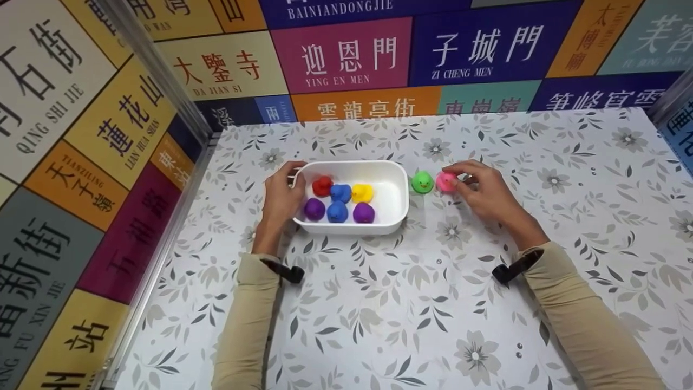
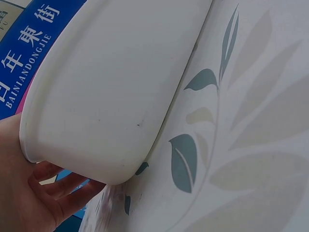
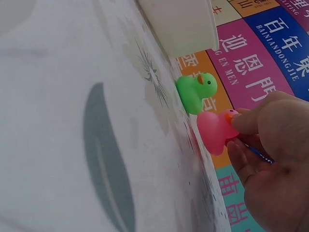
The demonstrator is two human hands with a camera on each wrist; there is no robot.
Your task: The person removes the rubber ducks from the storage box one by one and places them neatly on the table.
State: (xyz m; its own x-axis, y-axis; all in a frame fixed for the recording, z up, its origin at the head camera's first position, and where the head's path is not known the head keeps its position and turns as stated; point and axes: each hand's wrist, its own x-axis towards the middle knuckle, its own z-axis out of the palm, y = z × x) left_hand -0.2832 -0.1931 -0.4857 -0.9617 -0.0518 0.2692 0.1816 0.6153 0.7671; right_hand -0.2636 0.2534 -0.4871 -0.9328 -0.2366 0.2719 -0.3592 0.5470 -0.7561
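A white plastic tub (image 1: 352, 228) holds several small rubber ducks: a red duck (image 1: 322, 186), blue ones, a yellow duck (image 1: 362, 193) and purple ones. My left hand (image 1: 282, 194) grips the tub's left end, thumb at the rim and fingers around the outside, as the left wrist view also shows. To the right of the tub, my right hand (image 1: 482, 187) pinches a pink rubber duck (image 3: 215, 131) between thumb and fingers. A green rubber duck (image 1: 422, 182) stands upright on the table, between the tub and the pink duck.
The table (image 1: 390, 303) wears a white cover printed with grey leaves and flowers. Colourful panels (image 1: 346, 57) with Chinese lettering stand along the back and left edges. A dark strap with a small camera (image 1: 520, 265) sits on each wrist.
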